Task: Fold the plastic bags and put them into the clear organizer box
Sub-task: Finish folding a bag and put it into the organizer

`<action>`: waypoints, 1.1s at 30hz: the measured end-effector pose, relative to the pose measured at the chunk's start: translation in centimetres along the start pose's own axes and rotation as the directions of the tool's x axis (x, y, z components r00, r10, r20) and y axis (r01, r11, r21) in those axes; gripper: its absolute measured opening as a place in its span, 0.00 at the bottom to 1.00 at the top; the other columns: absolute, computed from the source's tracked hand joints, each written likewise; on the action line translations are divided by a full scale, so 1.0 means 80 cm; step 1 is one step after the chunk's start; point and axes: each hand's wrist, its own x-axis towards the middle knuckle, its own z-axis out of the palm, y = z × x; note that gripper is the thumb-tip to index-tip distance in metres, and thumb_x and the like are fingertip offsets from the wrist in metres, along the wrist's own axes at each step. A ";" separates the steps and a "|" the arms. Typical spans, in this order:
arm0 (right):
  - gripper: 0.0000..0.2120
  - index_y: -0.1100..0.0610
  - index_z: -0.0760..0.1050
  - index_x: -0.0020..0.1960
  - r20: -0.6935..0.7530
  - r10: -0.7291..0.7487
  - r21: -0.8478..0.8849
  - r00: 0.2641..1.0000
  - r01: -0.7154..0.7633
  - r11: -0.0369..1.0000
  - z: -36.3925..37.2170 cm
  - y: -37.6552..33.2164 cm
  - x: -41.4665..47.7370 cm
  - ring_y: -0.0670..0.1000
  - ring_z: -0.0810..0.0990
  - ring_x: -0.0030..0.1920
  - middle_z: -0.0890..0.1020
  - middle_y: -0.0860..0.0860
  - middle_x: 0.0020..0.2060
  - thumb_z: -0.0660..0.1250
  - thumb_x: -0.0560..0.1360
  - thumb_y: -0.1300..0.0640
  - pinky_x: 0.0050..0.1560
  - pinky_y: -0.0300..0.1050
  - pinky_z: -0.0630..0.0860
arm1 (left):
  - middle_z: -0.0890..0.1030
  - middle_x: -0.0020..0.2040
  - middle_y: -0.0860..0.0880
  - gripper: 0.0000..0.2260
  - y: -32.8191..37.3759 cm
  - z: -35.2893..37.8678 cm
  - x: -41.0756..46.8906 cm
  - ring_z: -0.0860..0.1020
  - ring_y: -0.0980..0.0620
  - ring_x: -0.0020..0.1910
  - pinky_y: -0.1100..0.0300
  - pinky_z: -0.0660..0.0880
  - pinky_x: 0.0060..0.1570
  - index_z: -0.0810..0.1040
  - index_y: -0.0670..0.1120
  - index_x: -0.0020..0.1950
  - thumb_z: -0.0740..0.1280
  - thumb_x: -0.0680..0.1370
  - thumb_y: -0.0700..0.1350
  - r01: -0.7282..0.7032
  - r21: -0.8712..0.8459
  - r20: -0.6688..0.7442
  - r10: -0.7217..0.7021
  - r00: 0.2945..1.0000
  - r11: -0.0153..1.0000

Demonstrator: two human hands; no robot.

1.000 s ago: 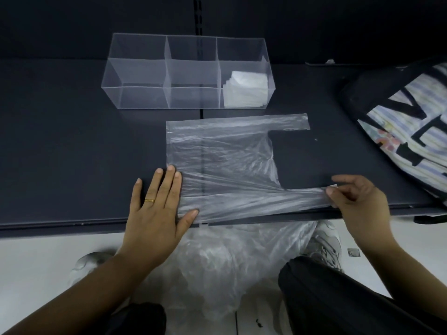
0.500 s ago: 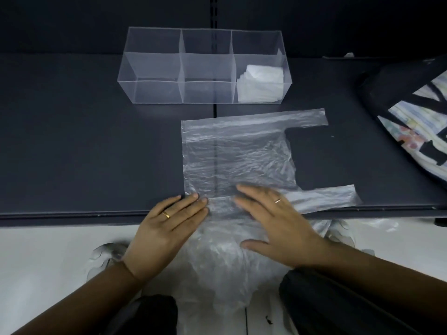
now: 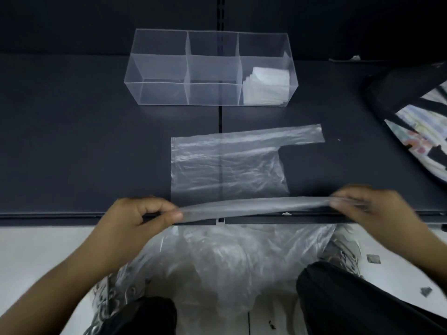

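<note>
In the head view, the bag [image 3: 227,170] lay flat on the dark desk [image 3: 84,141], in front of the box [image 3: 159,93], with its near edge raised off the desk. The left hand [image 3: 142,213] pinched that edge at the bottom corner. The right hand [image 3: 370,206], blurred, gripped the handle end, fingers [image 3: 174,215] curled on film drawn taut between them. Folded bags [image 3: 266,88] sat in the box's right compartment. The film looked thin, light and slippery, likely to cling and crease. Holding both ends of the edge seemed the best grip.
</note>
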 end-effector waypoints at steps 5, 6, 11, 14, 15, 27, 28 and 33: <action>0.10 0.48 0.84 0.44 0.056 0.064 0.343 0.996 -0.080 0.936 -0.040 0.019 0.008 0.38 0.82 0.44 0.85 0.44 0.42 0.67 0.70 0.45 0.47 0.25 0.72 | 0.85 0.36 0.55 0.06 0.014 -0.033 0.016 0.81 0.65 0.36 0.78 0.70 0.37 0.85 0.56 0.38 0.69 0.68 0.55 0.075 -0.147 0.116 -0.058 0.992 0.986; 0.10 0.48 0.84 0.44 0.024 0.081 0.409 0.996 -0.084 0.909 -0.042 0.019 0.018 0.38 0.82 0.45 0.85 0.43 0.43 0.68 0.69 0.45 0.47 0.25 0.72 | 0.85 0.37 0.54 0.08 0.014 -0.038 0.025 0.81 0.64 0.38 0.77 0.71 0.40 0.85 0.54 0.39 0.69 0.68 0.56 0.087 -0.191 0.090 -0.071 0.993 0.978; 0.08 0.49 0.85 0.39 -0.085 0.277 0.575 0.957 -0.180 0.798 -0.023 0.032 0.091 0.38 0.77 0.34 0.83 0.42 0.32 0.72 0.66 0.45 0.36 0.28 0.73 | 0.86 0.42 0.55 0.07 -0.011 -0.037 0.088 0.81 0.62 0.41 0.65 0.73 0.45 0.85 0.52 0.42 0.70 0.73 0.53 0.218 -0.250 -0.041 -0.235 0.971 0.943; 0.12 0.54 0.81 0.35 -0.084 0.363 0.476 0.928 -0.283 0.833 -0.001 0.046 0.126 0.40 0.74 0.31 0.81 0.44 0.28 0.70 0.73 0.48 0.31 0.28 0.69 | 0.83 0.33 0.55 0.09 -0.033 -0.019 0.112 0.78 0.64 0.31 0.66 0.71 0.36 0.83 0.48 0.38 0.69 0.77 0.49 0.251 -0.199 -0.136 -0.280 0.950 0.947; 0.14 0.54 0.80 0.33 -0.111 0.372 0.430 0.921 -0.293 0.854 0.005 0.049 0.133 0.39 0.73 0.29 0.80 0.45 0.28 0.70 0.74 0.48 0.31 0.27 0.69 | 0.82 0.30 0.53 0.10 -0.037 -0.014 0.116 0.76 0.64 0.28 0.67 0.71 0.33 0.82 0.48 0.37 0.69 0.77 0.48 0.256 -0.174 -0.172 -0.285 0.943 0.951; 0.15 0.56 0.78 0.37 -0.285 0.327 0.098 0.901 -0.312 0.945 0.024 0.035 0.154 0.51 0.75 0.33 0.78 0.51 0.30 0.69 0.74 0.46 0.34 0.42 0.67 | 0.76 0.56 0.39 0.13 -0.014 0.048 0.096 0.74 0.40 0.53 0.49 0.70 0.55 0.76 0.39 0.59 0.63 0.79 0.45 -0.116 0.607 -0.382 0.417 0.825 0.786; 0.15 0.57 0.78 0.37 -0.281 0.330 0.081 0.901 -0.321 0.944 0.023 0.033 0.153 0.52 0.76 0.35 0.77 0.50 0.30 0.69 0.74 0.46 0.35 0.43 0.67 | 0.76 0.60 0.38 0.17 -0.013 0.057 0.094 0.74 0.39 0.59 0.47 0.69 0.60 0.75 0.39 0.63 0.59 0.80 0.47 -0.158 0.638 -0.278 0.417 0.865 0.753; 0.07 0.58 0.76 0.51 -0.400 0.278 -0.069 0.873 -0.331 0.941 0.023 -0.014 0.150 0.58 0.77 0.49 0.78 0.57 0.48 0.67 0.74 0.58 0.45 0.45 0.70 | 0.44 0.78 0.49 0.33 -0.042 0.073 0.094 0.43 0.51 0.78 0.54 0.40 0.76 0.43 0.45 0.78 0.38 0.79 0.63 -0.132 0.770 0.007 0.198 0.980 0.624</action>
